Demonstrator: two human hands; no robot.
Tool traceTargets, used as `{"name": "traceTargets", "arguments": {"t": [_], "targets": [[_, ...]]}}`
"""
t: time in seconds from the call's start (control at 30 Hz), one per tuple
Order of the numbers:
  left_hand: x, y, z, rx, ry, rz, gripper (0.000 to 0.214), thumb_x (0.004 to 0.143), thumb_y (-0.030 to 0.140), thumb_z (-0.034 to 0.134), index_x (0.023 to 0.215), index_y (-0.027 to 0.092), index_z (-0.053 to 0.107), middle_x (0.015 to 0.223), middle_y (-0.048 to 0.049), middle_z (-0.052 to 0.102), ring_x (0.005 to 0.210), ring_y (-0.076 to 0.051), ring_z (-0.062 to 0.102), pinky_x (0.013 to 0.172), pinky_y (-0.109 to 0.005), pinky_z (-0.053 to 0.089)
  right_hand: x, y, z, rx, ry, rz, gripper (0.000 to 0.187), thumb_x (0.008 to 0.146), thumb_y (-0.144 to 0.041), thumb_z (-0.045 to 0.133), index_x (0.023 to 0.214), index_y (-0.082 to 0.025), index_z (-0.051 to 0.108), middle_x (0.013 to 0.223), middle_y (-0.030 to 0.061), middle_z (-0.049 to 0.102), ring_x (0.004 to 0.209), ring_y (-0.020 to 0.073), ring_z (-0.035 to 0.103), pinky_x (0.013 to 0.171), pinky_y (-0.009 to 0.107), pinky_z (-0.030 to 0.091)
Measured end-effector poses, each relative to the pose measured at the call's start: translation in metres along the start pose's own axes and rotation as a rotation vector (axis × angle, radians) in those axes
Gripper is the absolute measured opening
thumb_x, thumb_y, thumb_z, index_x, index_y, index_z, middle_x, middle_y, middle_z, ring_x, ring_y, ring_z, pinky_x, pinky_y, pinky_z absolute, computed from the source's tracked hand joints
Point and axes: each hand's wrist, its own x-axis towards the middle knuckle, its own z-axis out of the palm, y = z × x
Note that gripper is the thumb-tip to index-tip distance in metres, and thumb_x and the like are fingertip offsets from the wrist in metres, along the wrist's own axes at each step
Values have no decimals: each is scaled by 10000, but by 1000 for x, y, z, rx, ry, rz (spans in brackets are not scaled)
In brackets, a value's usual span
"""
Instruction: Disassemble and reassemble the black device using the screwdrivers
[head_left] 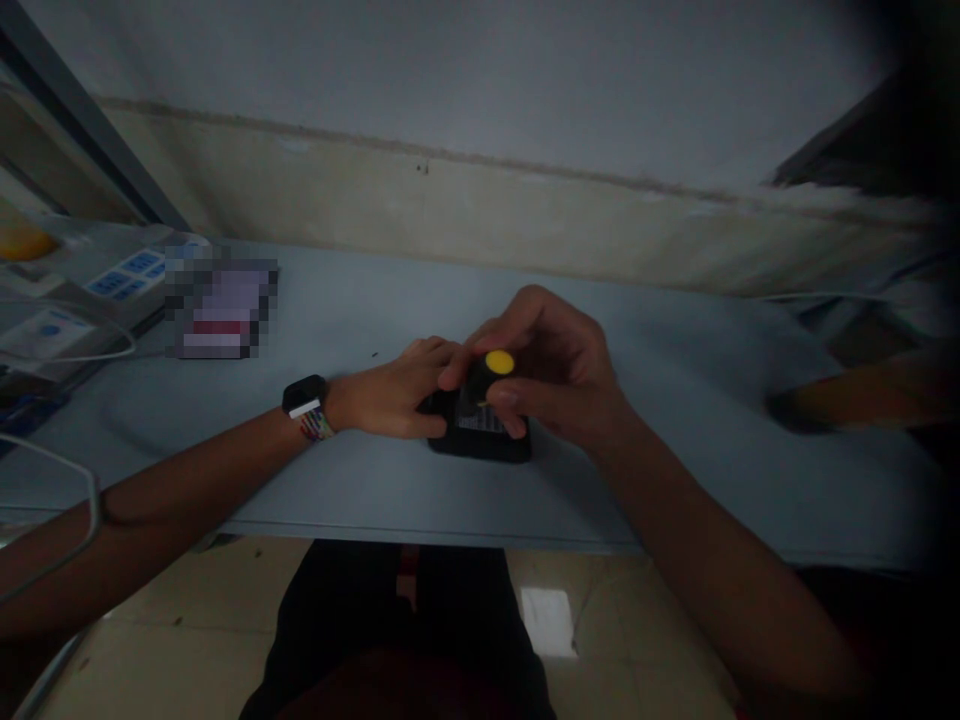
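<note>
A small black box-shaped device [480, 438] with a pale label lies on the light blue tabletop [375, 480] in front of me. My left hand [394, 392], with a dark watch on its wrist, rests against the device's left side and steadies it. My right hand [555, 370] is closed around a black tool with a yellow end cap [499, 363], which stands upright on top of the device. The tool's tip is hidden by my fingers.
At the far left stand grey equipment with blue buttons [124, 277], white cables [67, 355] and a blurred-out item [221, 310]. Another person's arm [870, 400] reaches in at the right edge. A wall runs behind the table; the floor shows below its near edge.
</note>
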Motion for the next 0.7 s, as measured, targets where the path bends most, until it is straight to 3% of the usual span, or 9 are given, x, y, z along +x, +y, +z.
{"name": "traceTargets", "arguments": {"t": [0.1,0.27,0.5,0.6,0.7], "targets": [[0,-1,-1,0,-26,12,424,823,308,632,1227,184,656,1370,-156,628,1315,-359,555,1166,-593,471,1,-1,0,21,-10,-16,323,861,-247,881,1097,-179,670,963,24,794,475,29,526,415,147,422],[2,-3,-1,-7,-38,16,461,830,316,647,1268,173,665,1414,-175,610,1306,-374,560,1117,-570,507,1,3,-7,36,-46,0,296,985,-376,737,1181,-154,742,981,55,766,513,47,541,417,172,403],[3,-1,0,-7,-43,10,379,822,298,639,1184,194,676,1197,-123,686,1237,-351,578,1106,-545,510,1,4,0,-8,28,4,333,826,-315,904,1000,-203,642,968,14,743,527,42,525,424,161,393],[2,-1,0,-1,-16,7,395,825,309,650,1198,182,677,1271,-141,668,1256,-356,568,1130,-558,493,2,1,3,-15,15,25,375,808,-290,920,1011,-211,615,916,-1,734,573,59,582,445,150,402],[2,-3,1,-8,-22,14,457,840,333,656,1273,184,666,1406,-154,618,1322,-372,532,1178,-590,456,2,0,0,12,-36,26,362,893,-370,848,1152,-189,672,913,10,749,547,50,549,443,152,390]]}}
